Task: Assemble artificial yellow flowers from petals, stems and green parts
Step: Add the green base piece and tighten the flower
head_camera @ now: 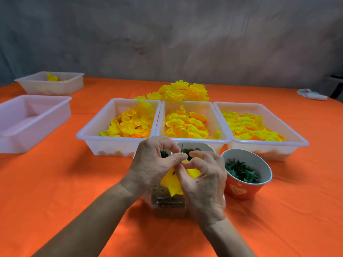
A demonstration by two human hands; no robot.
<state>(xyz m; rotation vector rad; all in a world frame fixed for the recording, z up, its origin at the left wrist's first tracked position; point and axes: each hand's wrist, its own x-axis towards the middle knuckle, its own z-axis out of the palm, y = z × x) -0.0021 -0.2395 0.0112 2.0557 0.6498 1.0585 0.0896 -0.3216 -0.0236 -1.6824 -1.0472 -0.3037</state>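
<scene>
My left hand point(152, 164) and my right hand point(204, 175) meet over the near middle of the table. Between them is a yellow flower piece point(172, 182) threaded on a thin dark stem point(182, 148) that sticks up above my fingers. The left thumb and forefinger pinch the stem; the right fingers curl round the yellow petals. Three white bins of yellow petals point(130, 123) point(187, 125) point(250, 127) stand side by side behind my hands. A red cup of green parts point(243, 171) is just right of my right hand. Finished yellow flowers point(181, 91) lie heaped behind the bins.
A clear box of small brown parts point(167, 201) sits under my hands, with a white cup point(196, 147) of dark pieces behind them. Two more white bins point(31, 119) point(52, 84) stand at the far left. An orange cloth point(74, 182) covers the table.
</scene>
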